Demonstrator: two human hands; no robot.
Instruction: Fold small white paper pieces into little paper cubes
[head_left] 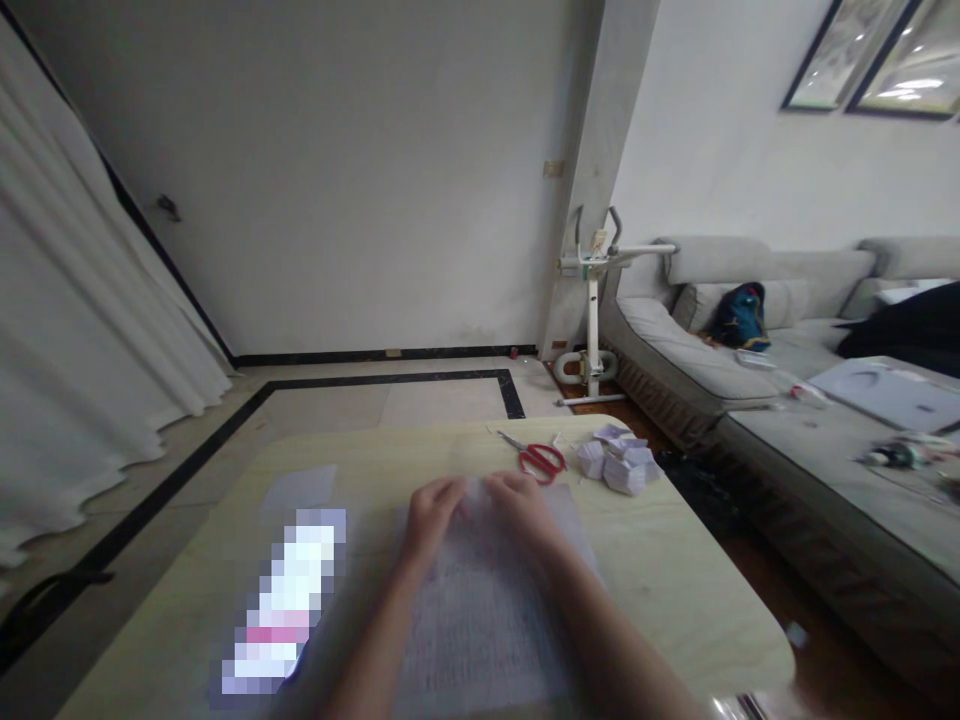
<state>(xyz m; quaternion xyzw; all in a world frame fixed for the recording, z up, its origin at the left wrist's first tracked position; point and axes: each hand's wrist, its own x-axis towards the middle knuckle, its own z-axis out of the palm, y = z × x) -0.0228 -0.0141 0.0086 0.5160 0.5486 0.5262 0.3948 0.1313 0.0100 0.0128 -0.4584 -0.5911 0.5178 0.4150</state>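
Observation:
A large sheet of paper (480, 610) with rows of faint writing lies on the wooden table (667, 590) in front of me. At its far edge my left hand (436, 505) is closed, fingers pinching the paper. Close beside it, my right hand (519, 500) is also closed on the same edge, a small gap between the two. Both hands are a little blurred, and my forearms cover parts of the sheet. Just beyond my right hand rest red-handled scissors (541, 460), blades pointing away to the left.
Folded white paper pieces (619, 460) are heaped at the table's far right. On the left are a blank paper piece (301, 487) and a pixelated, lit phone-shaped object (285, 600). Past the table stand a white exercise machine (593, 320) and a grey sofa (675, 350) holding a backpack (741, 318).

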